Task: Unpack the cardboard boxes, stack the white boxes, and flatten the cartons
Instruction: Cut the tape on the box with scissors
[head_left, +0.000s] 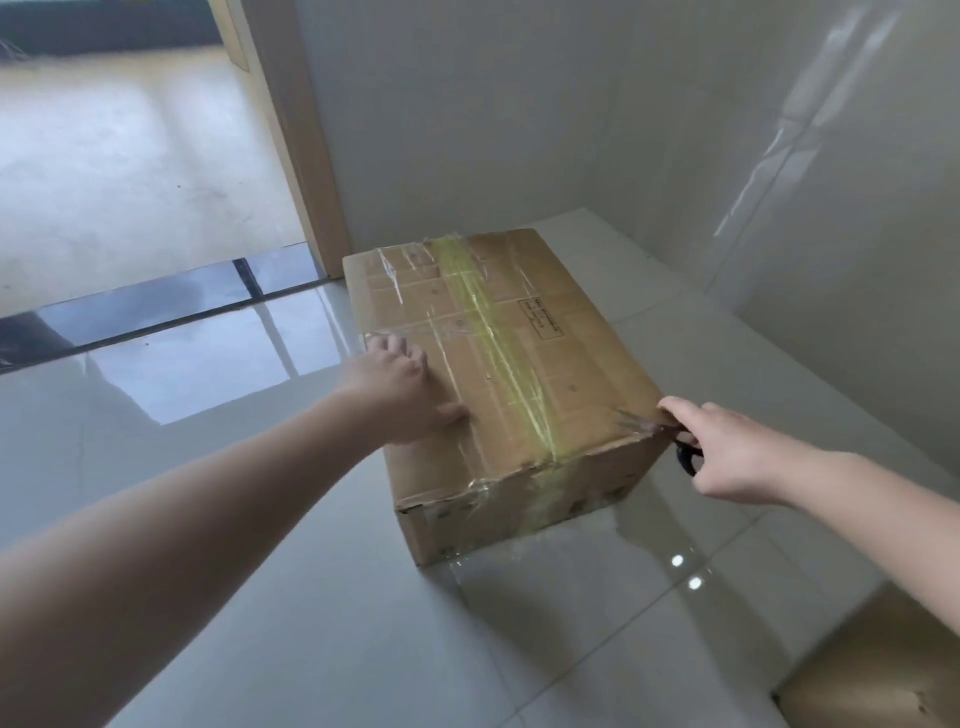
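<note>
A glossy floor (311, 597) of large pale grey tiles is filling most of the view, reflecting light and meeting plain pale walls (519, 114) at a corner. A closed cardboard box (498, 364), rectangular and brown with scuffed, dented edges, is sitting flat on the tiles near that corner, just beside a tan door frame (306, 182). Its flaps are lying shut, so nothing of its contents is showing. A strip of yellowish tape (498, 338) is running lengthwise down the middle seam and over the near face, while wrinkled clear tape is crossing the top and wrapping the near edges. A small printed label (541, 318) is lying on the top face; its text is too small to read. The left hand (400, 389) is pressing down on the top near the box's left edge, fingers loosely bent and thumb stretched out against the cardboard. The right hand (727, 452) is gripping a dark-handled tool (687, 452), probably scissors, its tip touching the taped near right corner of the box. A second piece of brown cardboard (878, 670) is showing at the lower right edge.
</note>
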